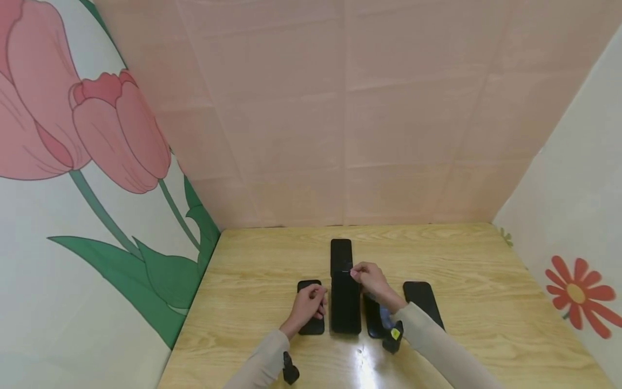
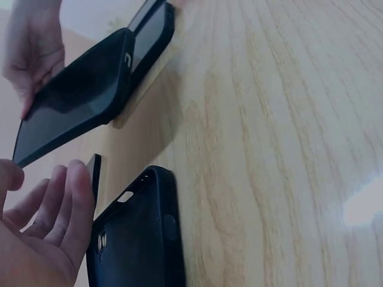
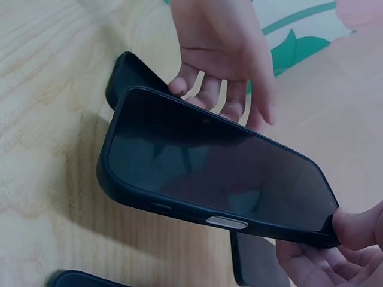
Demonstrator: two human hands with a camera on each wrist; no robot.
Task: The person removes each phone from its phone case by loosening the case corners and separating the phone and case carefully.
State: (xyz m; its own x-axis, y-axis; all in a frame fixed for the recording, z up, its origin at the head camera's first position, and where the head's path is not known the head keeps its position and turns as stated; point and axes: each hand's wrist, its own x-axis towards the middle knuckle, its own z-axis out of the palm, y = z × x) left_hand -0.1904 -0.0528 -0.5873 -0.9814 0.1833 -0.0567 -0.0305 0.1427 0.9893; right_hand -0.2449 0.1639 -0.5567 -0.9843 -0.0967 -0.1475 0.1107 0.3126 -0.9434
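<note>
1. Head: five dark, phone-shaped things at the wooden table [image 1: 257, 259]. The right hand [image 1: 371, 278] pinches one cased phone [image 1: 346, 308], raised between the two hands; a phone case [image 1: 312, 327] lies beneath the left hand [image 1: 306, 302]; three slabs remain: a far slab [image 1: 342, 255], a near-right slab [image 1: 373, 319], an outer-right slab [image 1: 423, 299].
2. Left wrist: one case, inside up; left fingers loosely bent, gripping nothing.
3. Right wrist: one thumb over the raised phone's end; one tilted screen.
</note>
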